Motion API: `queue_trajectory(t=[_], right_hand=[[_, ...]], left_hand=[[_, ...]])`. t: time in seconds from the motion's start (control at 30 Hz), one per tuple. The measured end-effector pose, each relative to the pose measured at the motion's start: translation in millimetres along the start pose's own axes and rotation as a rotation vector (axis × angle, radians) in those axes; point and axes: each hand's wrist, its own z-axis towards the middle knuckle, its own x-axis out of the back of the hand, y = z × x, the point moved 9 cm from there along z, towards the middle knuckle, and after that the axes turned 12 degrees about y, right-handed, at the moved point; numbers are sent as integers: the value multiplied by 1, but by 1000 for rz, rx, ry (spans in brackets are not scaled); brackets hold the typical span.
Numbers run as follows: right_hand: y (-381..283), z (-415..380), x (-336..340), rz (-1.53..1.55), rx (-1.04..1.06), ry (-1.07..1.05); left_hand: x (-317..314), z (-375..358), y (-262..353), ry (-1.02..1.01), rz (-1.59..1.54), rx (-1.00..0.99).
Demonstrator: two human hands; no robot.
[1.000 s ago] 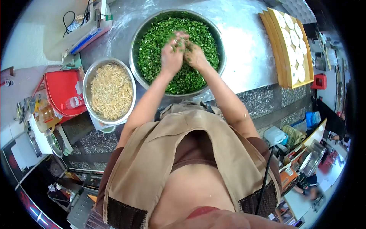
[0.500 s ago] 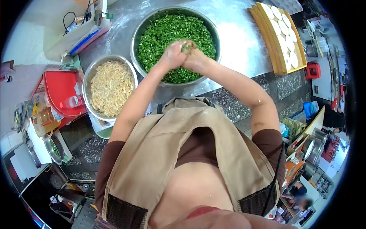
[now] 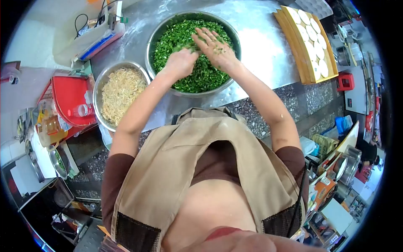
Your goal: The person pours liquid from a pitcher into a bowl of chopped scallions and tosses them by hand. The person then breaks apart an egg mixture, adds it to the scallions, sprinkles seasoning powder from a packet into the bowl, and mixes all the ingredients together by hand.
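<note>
A large steel bowl [image 3: 150,67] is heaped with chopped leafy greens [image 3: 172,35]. Over the middle of the heap, my left hand [image 3: 181,64] is closed, its fingers curled with bits of the greens at their tips. Beside it, my right hand [image 3: 216,49] is open with fingers stretched out. Green scraps cling to its back and fingers. To the left, a smaller steel bowl [image 3: 97,90] holds pale bean sprouts [image 3: 122,90], below and apart from my left hand.
Stacked wooden trays [image 3: 291,46] carry flat white dough rounds [image 3: 311,33] at the metal table's [image 3: 264,54] right end. A red bin [image 3: 69,94] stands left of the sprouts, with a plastic bottle [image 3: 82,110] at it. A red stool [image 3: 345,82] is on the right.
My hands, pressed together over the greens before, have come apart. The right fingers have stretched out and moved up, while the left hand has shifted slightly left and down.
</note>
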Motion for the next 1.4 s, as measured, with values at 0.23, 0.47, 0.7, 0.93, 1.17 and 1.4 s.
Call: queue_trajectory(t=[0.23,0.47,0.7,0.93,1.17,1.4], right_hand=[[-7,0,-42,107,72,-298],[53,51,40,349,-379,45],[37,13,-74,370,-312,-200],[47,41,3,346,-539,37],[24,-27,-66,1891,-1379,183],[-6,-16,-43,2332,-1455,455]], left_hand=[[-16,-8,19,-152,273,-535],[83,40,-16,222,-87,-88],[-3,23,-47,88,1,-124],[54,19,-25,299,-116,-17],[26,-17,-42,251,-519,292],[31,-8,47,585,-528,-224]])
